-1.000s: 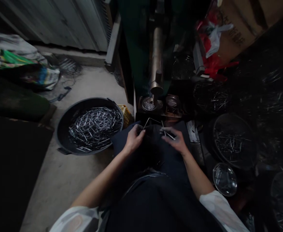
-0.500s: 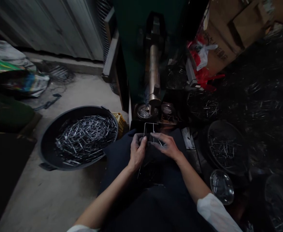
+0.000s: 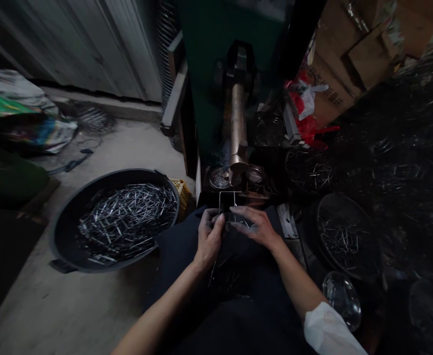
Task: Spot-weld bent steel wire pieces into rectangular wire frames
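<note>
Bent wire piece [image 3: 220, 202]: held upright over the lap, squared corners at top, seen just in front of the machine; lower part hidden by fingers.
Left hand [image 3: 208, 239]: grip clamped on the left leg of the wire piece, thumb laid along it.
Right hand [image 3: 257, 224]: placed at the wire piece's right leg, fingers partly spread; another slanting wire length seen by the fingertips; whether the grip is closed on anything cannot be told.
Dark cloth [image 3: 216, 320]: spread over the lap, beneath both forearms.
Thin wire [image 3: 212, 275]: seen below the left hand; whether joined to the held piece cannot be told.
White sleeve [image 3: 327, 330]: worn on the right arm.
Clear dish [image 3: 344, 301]: set on the right, near the round container.
Round container [image 3: 372, 251]: placed right, wires loosely piled inside.
Black tub [image 3: 59, 241]: stood on the concrete floor [image 3: 142, 138] at left, heaped with shiny wire pieces.
Yellow basket [image 3: 181, 197]: partly hidden behind the tub.
Small dish [image 3: 212, 181]: filled with tiny metal bits, set beside the bar's end.
Metal bar [image 3: 238, 128]: mounted on the green machine [image 3: 205, 74], straight ahead.
Red bag [image 3: 312, 135]: bunched against the cardboard box [image 3: 329, 93], far right.
Ribbed wall [image 3: 120, 44]: seen far left.
</note>
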`<state>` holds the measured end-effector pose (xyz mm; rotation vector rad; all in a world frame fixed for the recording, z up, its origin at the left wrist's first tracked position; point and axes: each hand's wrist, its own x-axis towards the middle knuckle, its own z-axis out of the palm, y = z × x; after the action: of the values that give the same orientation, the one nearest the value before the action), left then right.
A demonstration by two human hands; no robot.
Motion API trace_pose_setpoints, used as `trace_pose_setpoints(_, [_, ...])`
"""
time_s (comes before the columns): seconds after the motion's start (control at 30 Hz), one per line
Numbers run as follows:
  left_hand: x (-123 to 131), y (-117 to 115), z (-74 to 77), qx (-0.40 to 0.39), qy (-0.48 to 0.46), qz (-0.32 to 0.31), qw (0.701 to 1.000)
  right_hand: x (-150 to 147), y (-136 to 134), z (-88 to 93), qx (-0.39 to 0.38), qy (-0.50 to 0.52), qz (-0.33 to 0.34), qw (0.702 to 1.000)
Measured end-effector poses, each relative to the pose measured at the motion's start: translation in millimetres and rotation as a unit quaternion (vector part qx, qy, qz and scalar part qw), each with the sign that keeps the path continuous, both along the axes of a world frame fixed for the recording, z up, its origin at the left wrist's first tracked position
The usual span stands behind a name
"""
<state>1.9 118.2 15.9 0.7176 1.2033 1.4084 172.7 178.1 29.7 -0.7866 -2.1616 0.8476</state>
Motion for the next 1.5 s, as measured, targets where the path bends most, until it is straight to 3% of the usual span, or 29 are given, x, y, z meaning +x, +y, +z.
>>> trace_pose_setpoints(0.5, [-2,5,2.7,0.017,-0.036,0.022,0.999,-5,10,9.9,0.033,0.017,0.024,0.999])
trace_pose_setpoints(1.03, [-7,19,6.3,0.026,-0.012,0.008,1.0,-4,20,16.0,-0.006,-0.016,0.029,0.999])
trace_pose_setpoints(1.1, [-9,22,9.3,0.028,0.005,0.011,1.0,-5,21,15.9,-0.024,-0.03,0.005,0.999])
trace_pose_setpoints(1.27, [-13,46,18.0,0.052,0.03,0.013,0.998,-13,37,11.2,-0.003,-0.016,-0.139,0.99])
trace_pose_setpoints(1.5, [-13,86,18.0,0.051,0.014,0.028,0.998,-16,63,10.4,-0.052,0.04,-0.141,0.988])
